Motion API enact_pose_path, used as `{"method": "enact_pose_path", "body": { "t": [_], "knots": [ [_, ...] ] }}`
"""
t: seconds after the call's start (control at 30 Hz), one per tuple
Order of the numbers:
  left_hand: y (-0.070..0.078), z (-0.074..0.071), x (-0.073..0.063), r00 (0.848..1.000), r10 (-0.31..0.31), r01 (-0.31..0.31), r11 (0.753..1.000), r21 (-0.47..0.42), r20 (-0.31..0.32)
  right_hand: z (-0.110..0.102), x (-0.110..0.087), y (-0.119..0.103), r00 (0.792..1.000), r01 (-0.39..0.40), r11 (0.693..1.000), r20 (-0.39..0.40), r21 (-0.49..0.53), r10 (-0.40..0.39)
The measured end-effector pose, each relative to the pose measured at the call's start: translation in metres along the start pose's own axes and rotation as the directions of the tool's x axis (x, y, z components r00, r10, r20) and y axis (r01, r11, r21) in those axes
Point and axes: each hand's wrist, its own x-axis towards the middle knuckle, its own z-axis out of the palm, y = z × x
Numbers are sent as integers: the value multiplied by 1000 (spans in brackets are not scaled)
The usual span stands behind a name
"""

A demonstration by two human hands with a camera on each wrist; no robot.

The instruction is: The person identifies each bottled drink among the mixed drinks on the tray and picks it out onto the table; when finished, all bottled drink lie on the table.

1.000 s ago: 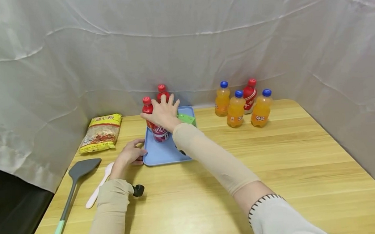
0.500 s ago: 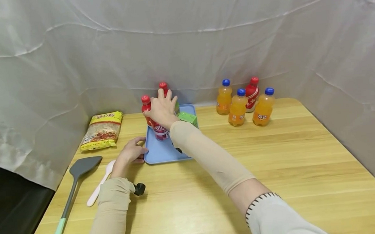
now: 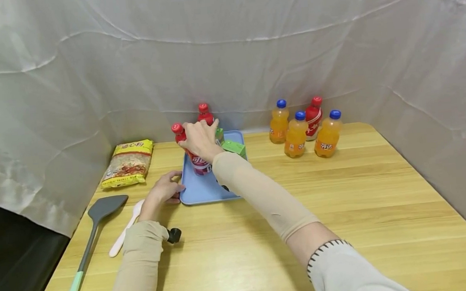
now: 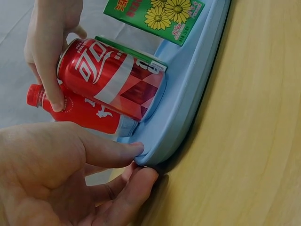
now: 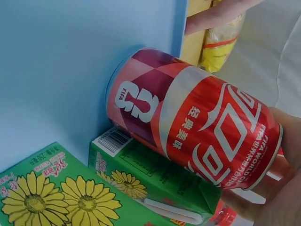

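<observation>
A blue rectangular plastic tray (image 3: 204, 191) is pinched at its corner by the left hand (image 3: 163, 191). A red round plastic bottle (image 4: 87, 112), beside a red cylindrical metal can (image 5: 188, 120), is touched at its shoulder by the half-bent right hand (image 3: 200, 139); whether gripped, cannot be told.

A beige left forearm sleeve (image 3: 137, 256) and beige right forearm sleeve (image 3: 260, 191) are worn, with a black device (image 3: 174, 235) at the left wrist; the pale grey cuff (image 3: 340, 266) is edged in black stitching (image 3: 325, 248).

The table (image 3: 343, 210) bears a tray (image 3: 204, 191), bag (image 3: 129, 164), spatula (image 3: 105, 207), spoon (image 3: 126, 230) — and orange bottles (image 3: 296, 136).
</observation>
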Motion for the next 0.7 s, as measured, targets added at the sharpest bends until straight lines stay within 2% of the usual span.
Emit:
{"method": "enact_pose_path", "body": {
  "t": [0.2,0.43,0.7],
  "knots": [
    [-1,2,-1,1000,4,-4,1000,9,-5,2,-1,0,999,-22,999,39,34,21],
    [4,0,-5,1000,-2,2,1000,7,-6,0,1,-7,994,-57,998,98,2,57],
    [1,1,-5,1000,-2,2,1000,11,-12,0,1,-10,998,-29,1000,47,-10,30]
  ]
}}
